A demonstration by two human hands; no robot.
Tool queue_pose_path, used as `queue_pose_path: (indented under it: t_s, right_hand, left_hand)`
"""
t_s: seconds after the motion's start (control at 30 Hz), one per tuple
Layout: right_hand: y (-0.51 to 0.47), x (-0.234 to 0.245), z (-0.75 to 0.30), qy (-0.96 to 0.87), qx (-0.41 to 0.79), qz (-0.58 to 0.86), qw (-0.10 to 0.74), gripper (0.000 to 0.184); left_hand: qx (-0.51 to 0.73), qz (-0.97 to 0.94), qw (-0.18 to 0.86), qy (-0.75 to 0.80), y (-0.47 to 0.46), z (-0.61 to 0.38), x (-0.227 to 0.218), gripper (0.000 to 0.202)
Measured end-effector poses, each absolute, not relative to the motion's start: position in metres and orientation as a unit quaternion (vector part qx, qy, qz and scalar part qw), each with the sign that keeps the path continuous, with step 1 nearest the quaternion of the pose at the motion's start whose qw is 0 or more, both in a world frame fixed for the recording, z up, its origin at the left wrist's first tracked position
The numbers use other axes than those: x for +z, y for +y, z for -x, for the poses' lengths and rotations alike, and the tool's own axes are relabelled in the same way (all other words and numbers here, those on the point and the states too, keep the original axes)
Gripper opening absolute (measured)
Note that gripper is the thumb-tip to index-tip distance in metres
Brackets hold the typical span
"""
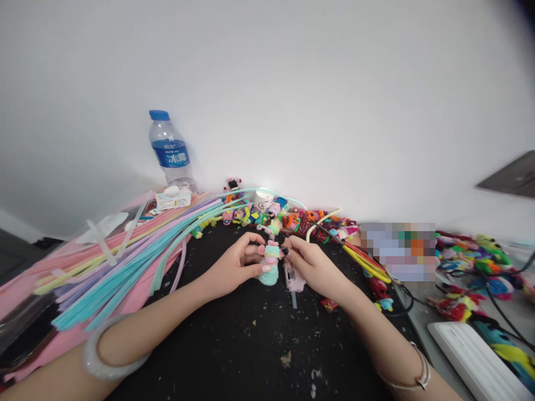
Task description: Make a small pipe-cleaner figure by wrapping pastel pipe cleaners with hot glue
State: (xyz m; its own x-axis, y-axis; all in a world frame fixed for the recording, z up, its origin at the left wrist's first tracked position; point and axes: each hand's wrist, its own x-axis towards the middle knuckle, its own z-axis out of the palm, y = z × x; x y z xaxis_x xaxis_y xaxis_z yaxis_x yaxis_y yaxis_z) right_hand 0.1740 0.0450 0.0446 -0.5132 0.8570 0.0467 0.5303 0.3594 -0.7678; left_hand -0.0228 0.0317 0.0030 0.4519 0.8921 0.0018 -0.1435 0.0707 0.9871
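Observation:
A small pastel pipe-cleaner figure (270, 264), with a blue base and pink and green bands, stands on the black mat (251, 345). My left hand (234, 266) curls around its left side, thumb and fingers pressed on it. From the right, my right hand (311, 263) pinches its top with the fingertips. A pink glue gun (292, 279) lies on the mat just under my right hand.
A sheaf of long pastel pipe cleaners (125, 256) fans out at the left. A water bottle (170, 150) stands by the wall. Several small colourful figures (292, 220) line the back. Cables and a white device (472, 356) lie at the right.

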Motion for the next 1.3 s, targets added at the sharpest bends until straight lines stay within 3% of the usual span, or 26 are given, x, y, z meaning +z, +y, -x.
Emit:
queue_pose_path:
  t_s: [0.5,0.83,1.03,1.3]
  right_hand:
    - [0.047,0.046,-0.178,-0.792,0.363,0.432,0.234,0.021]
    - [0.047,0.057,-0.182,-0.806,0.341,0.425,0.231,0.012]
    - [0.043,0.064,-0.182,-0.828,0.319,0.406,0.217,0.019]
    - [0.042,0.066,-0.180,-0.839,0.280,0.415,0.212,0.014]
  left_hand:
    - [0.404,-0.552,0.654,0.324,0.031,0.024,0.002,0.040]
    - [0.407,-0.589,0.608,0.345,0.029,0.026,0.003,0.038]
    - [0.398,-0.627,0.543,0.392,0.028,0.026,0.006,0.038]
    - [0.381,-0.625,0.557,0.393,0.028,0.026,0.005,0.033]
